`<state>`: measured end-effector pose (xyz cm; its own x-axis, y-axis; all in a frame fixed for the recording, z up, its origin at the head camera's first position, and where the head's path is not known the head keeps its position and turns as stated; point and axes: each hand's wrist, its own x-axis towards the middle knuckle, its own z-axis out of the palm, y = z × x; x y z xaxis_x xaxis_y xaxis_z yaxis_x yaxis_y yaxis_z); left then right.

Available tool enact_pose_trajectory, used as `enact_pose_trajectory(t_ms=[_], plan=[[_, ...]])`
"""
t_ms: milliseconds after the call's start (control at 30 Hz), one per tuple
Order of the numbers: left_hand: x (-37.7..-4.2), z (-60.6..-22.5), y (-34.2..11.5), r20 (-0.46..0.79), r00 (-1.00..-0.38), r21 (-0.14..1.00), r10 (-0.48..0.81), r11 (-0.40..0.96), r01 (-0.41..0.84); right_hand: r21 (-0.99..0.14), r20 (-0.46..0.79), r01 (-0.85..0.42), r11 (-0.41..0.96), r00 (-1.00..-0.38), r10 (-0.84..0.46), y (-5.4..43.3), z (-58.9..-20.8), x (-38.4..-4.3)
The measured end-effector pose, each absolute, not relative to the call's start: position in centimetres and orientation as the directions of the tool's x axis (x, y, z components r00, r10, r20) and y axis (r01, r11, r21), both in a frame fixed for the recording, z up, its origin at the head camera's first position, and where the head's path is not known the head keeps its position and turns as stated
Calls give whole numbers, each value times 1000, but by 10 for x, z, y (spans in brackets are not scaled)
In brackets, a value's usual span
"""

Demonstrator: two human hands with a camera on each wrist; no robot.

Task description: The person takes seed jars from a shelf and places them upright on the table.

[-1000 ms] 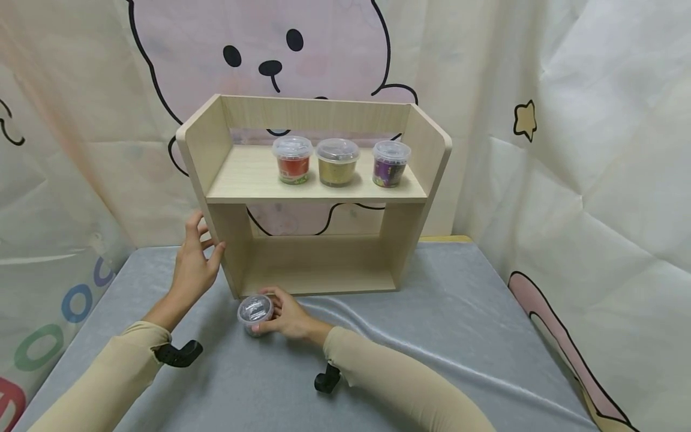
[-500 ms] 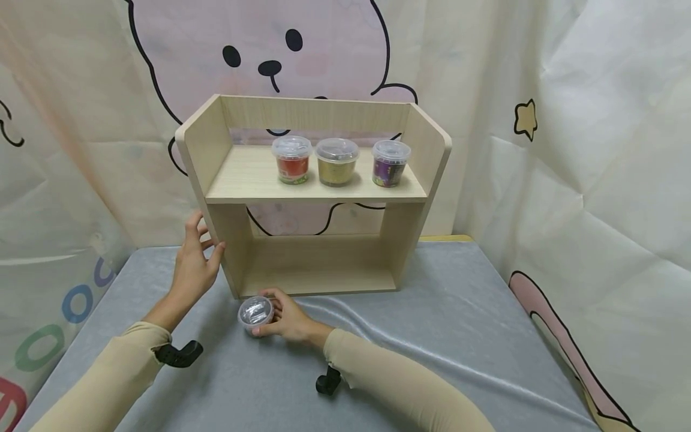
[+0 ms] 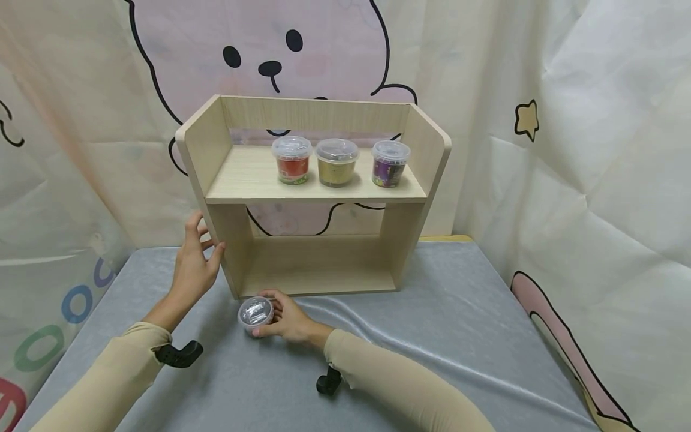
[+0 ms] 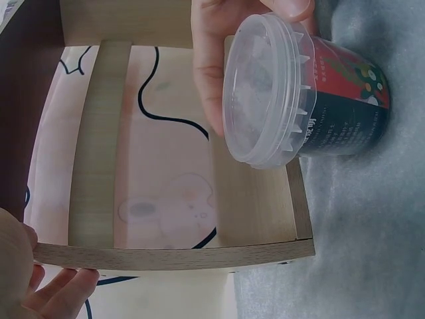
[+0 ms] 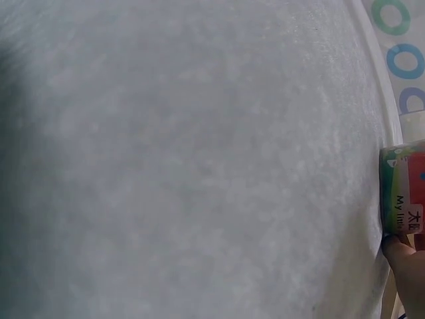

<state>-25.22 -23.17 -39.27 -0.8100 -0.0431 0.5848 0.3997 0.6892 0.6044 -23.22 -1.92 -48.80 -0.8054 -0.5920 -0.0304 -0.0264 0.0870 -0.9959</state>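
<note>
The cup (image 3: 255, 312) sits on the grey counter (image 3: 432, 336), right in front of the shelf's (image 3: 313, 192) lower left corner, just beside it. Clear ribbed lid, dark label w/ some red and green on it (left wrist view shows that best). It stands upright on the cloth.

Right hand (image 3: 288, 317) has it: fingers curled round the cup's side, thumb on the near side, so the grip is wrapped on the cup, not spread. In the right wrist view only a fingertip and a strip of the label show at the edge, rest is grey cloth.

Left hand (image 3: 193, 264) is up against the shelf's left side panel, fingers straight-ish and spread, thumb touching the panel's front edge. Grip is loose and flat, pinching nothing afaict.

The shelf is light wood, two levels. Bottom level is bare wood, backing is open so the bear curtain (image 3: 302, 54) shows through. On the top level, 3 more cups in a row, right of center: red cup (image 3: 292, 159), then yellow cup (image 3: 337, 162), then purple cup (image 3: 391, 163), all upright w/ clear lids, near each other but not touching.

Both sleeves are beige, w/ black wrist mounts (image 3: 179, 354) poking out under them.
</note>
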Motion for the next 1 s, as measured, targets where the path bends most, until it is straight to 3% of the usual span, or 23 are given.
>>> enact_pose_trajectory(t_ms=[433, 1000], plan=[[-254, -394, -232, 591, -805, 603, -45, 687, 405, -996, 5, -56, 69, -808, -590, -9, -475, -237], [-254, -394, -232, 579, -814, 617, -53, 681, 395, -984, 24, -127, 125, -787, -617, 19, -429, -240]])
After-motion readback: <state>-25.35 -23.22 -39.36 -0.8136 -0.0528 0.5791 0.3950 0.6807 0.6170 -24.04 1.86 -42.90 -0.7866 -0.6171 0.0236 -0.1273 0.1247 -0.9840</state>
